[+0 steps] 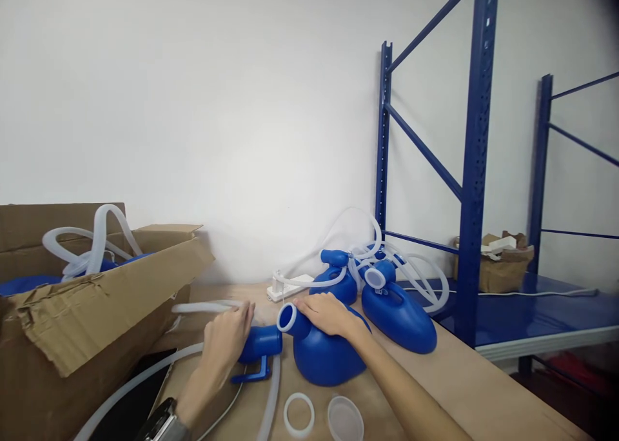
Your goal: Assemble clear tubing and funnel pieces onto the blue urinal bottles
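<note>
My left hand (227, 334) is wrapped round a blue cylindrical fitting (267, 342) with a hooked blue clip below it and pale tubing nearby. Just to the right, my right hand (329, 313) grips the neck of a blue bottle (326, 362), whose open mouth with a white rim faces left towards me. The fitting's end and the bottle's mouth are close together. In front of the bottle, a white ring (298, 415) and a translucent round cap (345, 419) lie on the wooden table (416, 399).
A cardboard box (104, 299) with blue parts and tubes stands at the left. More blue bottles (399, 317) with coiled tubing lie behind and right, beside a white power strip (289, 287). A blue metal rack (476, 170) rises at the right, holding a brown bag (505, 270).
</note>
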The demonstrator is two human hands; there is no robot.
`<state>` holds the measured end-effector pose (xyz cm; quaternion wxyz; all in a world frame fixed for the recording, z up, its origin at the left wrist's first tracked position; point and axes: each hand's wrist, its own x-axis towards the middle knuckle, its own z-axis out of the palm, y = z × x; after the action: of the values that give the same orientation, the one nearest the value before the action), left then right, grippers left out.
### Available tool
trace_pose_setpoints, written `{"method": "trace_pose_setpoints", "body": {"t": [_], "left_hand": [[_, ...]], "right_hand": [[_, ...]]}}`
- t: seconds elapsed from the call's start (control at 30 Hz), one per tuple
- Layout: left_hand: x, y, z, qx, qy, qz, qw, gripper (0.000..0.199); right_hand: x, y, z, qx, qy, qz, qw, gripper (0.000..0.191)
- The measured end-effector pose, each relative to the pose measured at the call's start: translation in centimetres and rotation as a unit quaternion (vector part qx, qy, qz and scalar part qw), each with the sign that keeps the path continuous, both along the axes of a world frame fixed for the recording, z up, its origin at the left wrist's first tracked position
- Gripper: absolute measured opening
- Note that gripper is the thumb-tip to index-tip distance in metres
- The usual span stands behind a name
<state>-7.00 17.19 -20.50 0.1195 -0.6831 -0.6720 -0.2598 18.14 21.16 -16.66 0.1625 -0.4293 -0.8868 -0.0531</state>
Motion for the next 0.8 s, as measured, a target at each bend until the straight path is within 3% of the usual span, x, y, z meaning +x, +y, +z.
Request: {"method": "trace_pose_setpoints", "body": {"t": [0.07, 0.13, 0.2, 0.37, 0.53, 0.8], "left_hand": [[1.2, -0.5, 0.3, 0.053, -0.057, -0.132, 0.988, 0.039], [2.5, -0.9, 0.2, 0.085, -0.096, -0.270, 0.954, 0.035], [3.6, -1.1, -0.1, 0.088, -0.118, -0.335, 0.931, 0.033], [4.0, -1.1, -0.5, 0.050, -0.137, -0.333, 0.932, 0.034], [3.2, -1.9, 1.1, 0.030, -0.099, -0.353, 0.930, 0.037], [2.6, -2.0, 3.0, -0.084, -0.117, -0.376, 0.915, 0.037]], "right_hand": [[-0.2, -0.5, 0.0, 0.023, -0.033, 0.005, 0.999, 0.054], [-0.4, -1.0, 0.0, 0.045, -0.047, 0.006, 0.998, 0.049], [-0.8, -1.5, -0.1, 0.065, -0.041, 0.007, 0.997, 0.048], [-1.6, -1.8, -0.9, 0.105, -0.034, 0.033, 0.993, 0.050], [-2.0, -1.8, -1.0, 0.091, -0.025, 0.066, 0.993, 0.054], [-1.7, -1.7, -0.5, 0.073, -0.032, 0.132, 0.988, 0.058]]}}
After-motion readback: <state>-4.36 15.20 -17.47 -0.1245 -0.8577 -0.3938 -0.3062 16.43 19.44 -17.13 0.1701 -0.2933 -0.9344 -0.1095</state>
